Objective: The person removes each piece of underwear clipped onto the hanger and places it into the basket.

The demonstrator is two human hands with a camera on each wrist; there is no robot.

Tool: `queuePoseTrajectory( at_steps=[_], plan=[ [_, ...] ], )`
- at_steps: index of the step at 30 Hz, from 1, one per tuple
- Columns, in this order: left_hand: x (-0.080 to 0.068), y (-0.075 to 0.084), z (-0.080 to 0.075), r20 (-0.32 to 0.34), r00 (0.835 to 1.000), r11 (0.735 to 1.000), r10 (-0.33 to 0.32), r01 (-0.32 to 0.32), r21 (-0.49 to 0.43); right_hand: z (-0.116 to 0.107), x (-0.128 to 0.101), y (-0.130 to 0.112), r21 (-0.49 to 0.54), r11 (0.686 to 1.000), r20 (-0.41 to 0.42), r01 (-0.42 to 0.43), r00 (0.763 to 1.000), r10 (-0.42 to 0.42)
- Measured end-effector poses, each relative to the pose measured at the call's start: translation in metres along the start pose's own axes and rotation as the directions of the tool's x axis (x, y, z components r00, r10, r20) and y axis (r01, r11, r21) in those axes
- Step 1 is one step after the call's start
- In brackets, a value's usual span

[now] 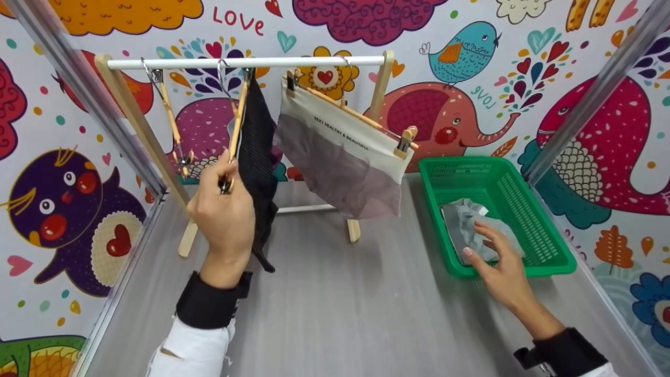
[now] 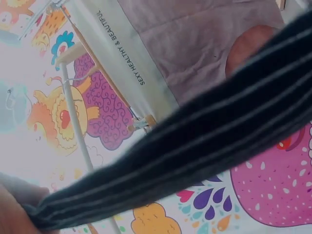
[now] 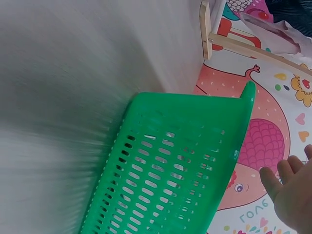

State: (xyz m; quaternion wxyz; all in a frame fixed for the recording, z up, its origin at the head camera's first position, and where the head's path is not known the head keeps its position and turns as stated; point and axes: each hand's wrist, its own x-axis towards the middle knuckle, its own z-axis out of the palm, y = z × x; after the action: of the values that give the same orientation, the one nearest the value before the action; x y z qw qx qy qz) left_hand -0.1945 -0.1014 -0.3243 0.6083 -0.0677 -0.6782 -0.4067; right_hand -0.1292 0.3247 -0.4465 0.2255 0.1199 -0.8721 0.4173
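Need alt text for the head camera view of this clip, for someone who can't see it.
A person's left hand grips a wooden clip hanger holding a black garment on a small white-railed rack, while the right hand reaches over a grey cloth in a green basket. A beige-and-mauve garment hangs beside it.

In the left wrist view the left hand (image 2: 12, 209) is cut off at the corner, so its grip stays unseen. The black garment (image 2: 195, 146) fills the frame, its ends cropped. In the right wrist view the desk (image 3: 73, 97) blurs, and the green basket (image 3: 170, 170) hides its contents; only the right hand's fingertips (image 3: 287, 170) show.
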Motion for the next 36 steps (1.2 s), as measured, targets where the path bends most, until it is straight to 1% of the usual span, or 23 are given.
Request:
queuePoseTrajectory(
  at_steps=[5,9,12,17,19,22,25,28,32,36],
  plan=[
    [-0.004,0.000,-0.013,0.009,1.000,1.000,-0.011,0.011,-0.013,0.000,-0.001,0.000,0.009,1.000,0.003,0.005,1.000,-0.005],
    [-0.005,-0.001,-0.023,0.015,0.999,0.999,-0.037,0.037,-0.029,0.001,-0.001,0.000,0.013,1.000,0.001,0.008,1.000,-0.008],
    [-0.007,-0.003,-0.028,0.016,0.998,0.998,-0.055,0.055,-0.027,0.002,-0.001,0.000,0.018,1.000,0.004,-0.008,1.000,0.008],
    [-0.010,-0.006,-0.038,0.033,0.997,0.997,-0.063,0.064,-0.042,0.002,-0.002,-0.002,0.009,0.999,0.010,-0.044,0.999,0.044],
    [-0.011,-0.006,-0.042,0.046,0.997,0.997,-0.063,0.065,-0.047,0.002,-0.002,-0.001,0.009,0.999,0.009,-0.046,0.999,0.046],
    [-0.013,-0.007,-0.047,0.060,0.996,0.996,-0.068,0.071,-0.058,0.004,-0.002,0.009,0.007,0.999,0.007,-0.044,0.999,0.044],
    [-0.016,-0.007,-0.052,0.074,0.995,0.995,-0.066,0.071,-0.073,0.005,-0.002,0.021,0.002,0.999,0.020,-0.053,0.998,0.053],
    [-0.019,-0.008,-0.057,0.103,0.993,0.995,-0.054,0.062,-0.082,0.005,-0.002,0.029,-0.005,0.998,0.040,-0.064,0.997,0.064],
    [-0.023,-0.008,-0.066,0.133,0.990,0.994,-0.040,0.053,-0.098,0.002,-0.001,0.030,0.002,0.999,0.055,-0.042,0.998,0.042],
    [-0.024,-0.006,-0.076,0.149,0.989,0.988,-0.020,0.042,-0.147,0.001,0.000,0.027,0.011,1.000,0.062,-0.008,0.998,0.007]
  ],
)
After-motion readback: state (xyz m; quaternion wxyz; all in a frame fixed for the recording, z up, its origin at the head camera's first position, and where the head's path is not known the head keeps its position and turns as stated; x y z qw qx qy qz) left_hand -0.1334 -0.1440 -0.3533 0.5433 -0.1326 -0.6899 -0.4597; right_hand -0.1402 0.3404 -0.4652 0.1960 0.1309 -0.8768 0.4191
